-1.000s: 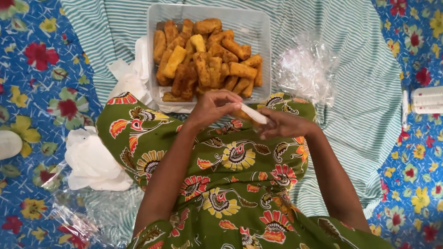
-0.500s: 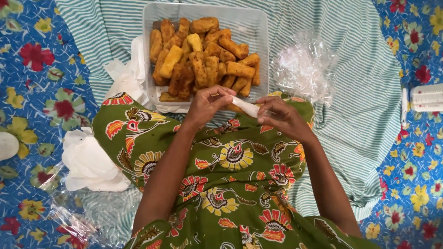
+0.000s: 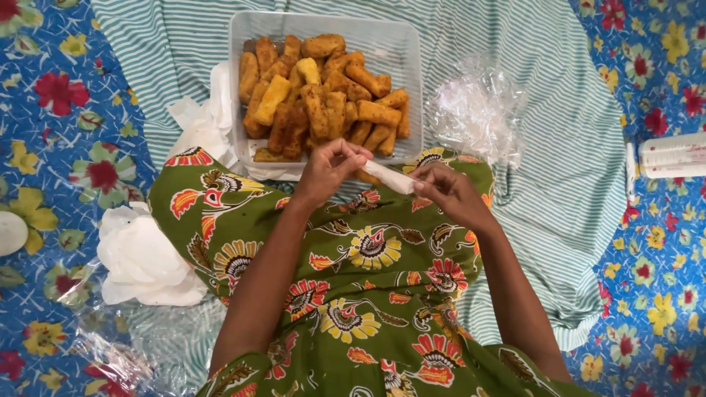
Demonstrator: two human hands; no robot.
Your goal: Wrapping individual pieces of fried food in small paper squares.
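Pale roll, seemingly a wrapper or raw pastry, is pinched at each end over the lap in a green patterned dress. On the left lies crumpled white plastic. The left hand grips one end, the right hand the other. Just beyond, a clear tray holds fried sticks; crinkled film lies right.

A home floor: flowered sheet, striped cloth, fried-snack tub.

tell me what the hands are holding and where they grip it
Both hold one small white roll: the left hand pinches its upper left end, the right hand its lower right end.
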